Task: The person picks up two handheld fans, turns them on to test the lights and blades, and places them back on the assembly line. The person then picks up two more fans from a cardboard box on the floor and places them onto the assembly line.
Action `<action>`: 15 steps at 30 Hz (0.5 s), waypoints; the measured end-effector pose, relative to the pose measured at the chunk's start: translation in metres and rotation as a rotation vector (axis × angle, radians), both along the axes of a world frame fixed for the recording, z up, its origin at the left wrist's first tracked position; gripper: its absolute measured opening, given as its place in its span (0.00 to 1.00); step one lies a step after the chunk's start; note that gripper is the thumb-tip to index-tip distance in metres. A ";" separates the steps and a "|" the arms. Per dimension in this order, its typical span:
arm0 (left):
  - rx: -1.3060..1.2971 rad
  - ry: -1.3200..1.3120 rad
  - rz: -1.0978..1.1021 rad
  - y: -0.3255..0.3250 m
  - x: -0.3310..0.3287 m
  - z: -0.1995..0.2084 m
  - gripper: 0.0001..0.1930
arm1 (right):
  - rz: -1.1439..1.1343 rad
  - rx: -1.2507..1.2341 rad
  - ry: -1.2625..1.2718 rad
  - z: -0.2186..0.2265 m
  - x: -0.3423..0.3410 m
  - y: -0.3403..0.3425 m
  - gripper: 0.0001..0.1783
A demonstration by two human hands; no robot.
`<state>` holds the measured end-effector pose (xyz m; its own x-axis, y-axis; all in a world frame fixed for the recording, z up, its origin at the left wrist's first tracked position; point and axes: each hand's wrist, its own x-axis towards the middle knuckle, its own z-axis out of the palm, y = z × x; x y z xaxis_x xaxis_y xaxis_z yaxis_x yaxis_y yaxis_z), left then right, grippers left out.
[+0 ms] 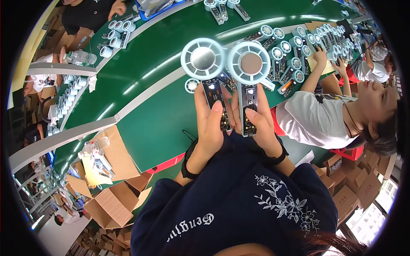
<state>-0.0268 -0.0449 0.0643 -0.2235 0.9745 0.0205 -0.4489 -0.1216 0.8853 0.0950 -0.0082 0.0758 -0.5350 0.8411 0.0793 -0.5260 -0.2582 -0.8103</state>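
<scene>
A worker is holding up two unfinished handheld fans side by side above a long green desk point(149, 123), one in each hand. The left hand point(210, 128) is closing around the handle of the left fan point(203, 59), thumb pressing on its exposed dark circuit board, while the right hand point(256, 121) is gripping the handle of the right fan point(249, 63) in the same manner, fingers wrapping behind it. Both pale blue round fan heads are sitting upright and almost touching each other, raised over the desk at the level of the white strip point(145, 91) running along its middle. More fan assemblies point(290, 64) are lying in rows on the desk just beyond the hands. A neighbouring person in a white shirt point(314, 119) is working to the right, reaching towards those rows. Open cardboard boxes point(113, 200) are standing on the floor at lower left.
</scene>
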 end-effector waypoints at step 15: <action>-0.011 0.003 0.119 -0.006 0.009 0.003 0.20 | -0.052 -0.086 -0.079 -0.001 -0.008 -0.008 0.33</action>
